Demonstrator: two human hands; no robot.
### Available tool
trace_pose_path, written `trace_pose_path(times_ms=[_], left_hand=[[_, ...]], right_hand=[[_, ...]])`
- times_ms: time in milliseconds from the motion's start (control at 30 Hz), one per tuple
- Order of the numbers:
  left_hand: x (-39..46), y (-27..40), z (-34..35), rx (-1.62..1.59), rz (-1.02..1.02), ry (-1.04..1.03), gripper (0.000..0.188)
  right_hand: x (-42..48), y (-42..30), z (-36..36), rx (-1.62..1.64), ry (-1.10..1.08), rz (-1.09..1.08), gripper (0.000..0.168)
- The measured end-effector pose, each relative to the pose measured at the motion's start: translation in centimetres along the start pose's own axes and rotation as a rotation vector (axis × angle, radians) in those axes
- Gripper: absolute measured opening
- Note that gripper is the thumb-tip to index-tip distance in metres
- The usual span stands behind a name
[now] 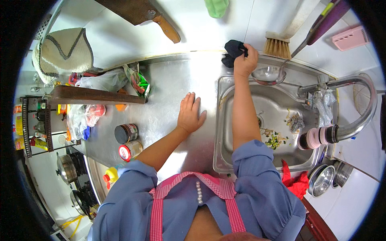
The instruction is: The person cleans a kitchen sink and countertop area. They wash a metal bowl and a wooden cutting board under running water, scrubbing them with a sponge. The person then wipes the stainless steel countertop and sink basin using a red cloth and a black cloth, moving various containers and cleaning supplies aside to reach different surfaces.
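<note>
My right hand [246,62] grips a crumpled black cloth [233,48] at the back of the counter, where the metal meets the white tiled wall. Part of the cloth hangs below my fingers. My left hand [190,114] rests palm down on the stainless steel counter [164,81], thumb apart, holding nothing. Under my right forearm lies the steel sink [224,126]. Its basin holds chopped green and pale vegetable scraps [274,140] and a steel wool scourer [296,123].
A steel ladle [268,75] and a bristle brush [277,46] hang by the sink, near the curved faucet [369,99]. A cleaver [144,15] hangs on the wall. Leftward stand two jars [126,134] [130,150], a wooden board on edge [96,95] and plastic bags [104,82].
</note>
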State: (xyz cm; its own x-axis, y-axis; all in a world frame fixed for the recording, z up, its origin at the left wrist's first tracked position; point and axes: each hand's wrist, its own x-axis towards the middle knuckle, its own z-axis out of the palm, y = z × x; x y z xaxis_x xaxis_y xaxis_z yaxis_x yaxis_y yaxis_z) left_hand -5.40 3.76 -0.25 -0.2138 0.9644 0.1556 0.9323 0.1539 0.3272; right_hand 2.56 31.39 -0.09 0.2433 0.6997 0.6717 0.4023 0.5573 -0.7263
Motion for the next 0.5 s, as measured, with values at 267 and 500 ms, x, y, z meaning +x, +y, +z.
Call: trace_pose_path(times_ms=[267, 500], left_hand=[[-0.1, -0.3, 0.1, 0.004, -0.032, -0.022, 0.055], [-0.1, -0.3, 0.1, -0.013, -0.018, -0.008, 0.054]], right_hand=[[0.6, -2.5, 0.7, 0.353, 0.126, 0.593, 0.036], [2.8, -10.2, 2.6, 0.686, 0.059, 0.269, 0.041]])
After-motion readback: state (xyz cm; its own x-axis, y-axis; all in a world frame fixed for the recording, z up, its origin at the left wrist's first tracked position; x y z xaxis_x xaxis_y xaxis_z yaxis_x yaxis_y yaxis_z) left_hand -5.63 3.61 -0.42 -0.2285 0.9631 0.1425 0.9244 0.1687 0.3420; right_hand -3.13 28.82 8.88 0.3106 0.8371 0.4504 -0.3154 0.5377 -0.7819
